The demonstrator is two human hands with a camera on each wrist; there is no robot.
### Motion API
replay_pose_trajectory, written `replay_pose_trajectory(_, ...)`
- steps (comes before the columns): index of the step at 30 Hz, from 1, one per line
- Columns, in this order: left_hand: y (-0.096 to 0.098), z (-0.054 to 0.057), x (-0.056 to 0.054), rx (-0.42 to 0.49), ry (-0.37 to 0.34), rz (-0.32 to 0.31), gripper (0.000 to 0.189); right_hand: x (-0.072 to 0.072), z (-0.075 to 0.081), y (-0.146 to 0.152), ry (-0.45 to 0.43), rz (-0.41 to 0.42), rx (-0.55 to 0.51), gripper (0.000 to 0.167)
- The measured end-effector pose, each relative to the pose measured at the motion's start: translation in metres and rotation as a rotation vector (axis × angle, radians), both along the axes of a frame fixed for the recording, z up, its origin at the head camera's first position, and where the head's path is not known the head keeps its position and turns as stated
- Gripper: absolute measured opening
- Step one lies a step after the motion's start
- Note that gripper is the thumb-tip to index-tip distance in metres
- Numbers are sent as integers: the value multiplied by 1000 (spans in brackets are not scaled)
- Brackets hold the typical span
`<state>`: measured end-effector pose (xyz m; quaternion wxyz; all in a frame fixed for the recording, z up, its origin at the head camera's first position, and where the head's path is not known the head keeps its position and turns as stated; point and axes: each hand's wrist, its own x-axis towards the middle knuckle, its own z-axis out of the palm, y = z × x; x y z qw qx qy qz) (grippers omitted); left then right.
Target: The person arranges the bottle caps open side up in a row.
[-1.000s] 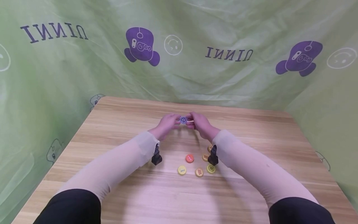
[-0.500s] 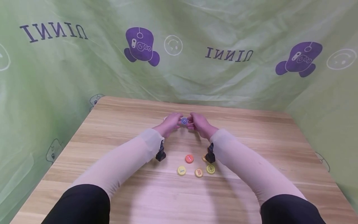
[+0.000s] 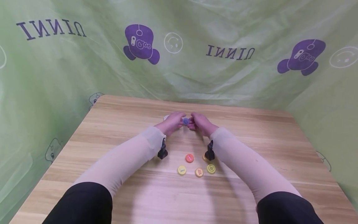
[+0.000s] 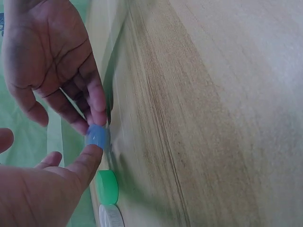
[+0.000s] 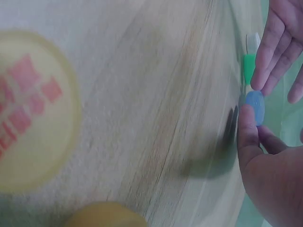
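Leftmost, we see a white plastic disc (image 4: 111, 216) just beside a green disc (image 4: 107, 187), both at nine o'clock from the blue disc (image 3: 185, 121). Our left hand (image 3: 172, 122) presses the blue disc's left side with nearly straight fingertips; at six o'clock lie a yellow disc (image 3: 181, 170) and a red-orange one (image 3: 189, 158). Our right hand (image 3: 202, 123) presses the opposite side, fingers gently bent, not wrapped round. Over the last second, both hands and the blue disc shift slightly toward three o'clock; we judge this fine positioning, with release not yet made. We cannot tell whether it touches the tabletop (image 3: 128, 124).
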<state>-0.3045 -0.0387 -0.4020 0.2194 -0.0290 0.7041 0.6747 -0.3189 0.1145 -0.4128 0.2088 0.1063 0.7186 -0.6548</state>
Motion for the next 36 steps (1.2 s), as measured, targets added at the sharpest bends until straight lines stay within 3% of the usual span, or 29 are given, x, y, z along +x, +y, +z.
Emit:
replay_pose_trajectory(8,-5,-2,-1,46,-32,-12,53,-1,0,1,-9,10,35,31)
replay_pose_trajectory(12,-21,-3,-2,-50,19,-8,49,-2,-2,0,-15,11,39,27)
replay_pose_trajectory(15,-33,-5,-1,-138,47,-3,31,-3,-3,-3,-13,19,48,26)
replay_pose_trajectory(18,-39,-8,2,-177,30,-27,16,-3,-3,-5,-12,28,58,28)
replay_pose_trajectory(21,-40,-10,5,-214,8,-73,24,-2,-2,-8,-20,27,57,32)
replay_pose_trajectory(26,-38,-16,6,-256,32,-113,42,-3,-3,-10,-40,0,24,32)
replay_pose_trajectory(36,-34,-20,4,-237,39,-131,43,-4,-3,-11,-24,-43,1,33)
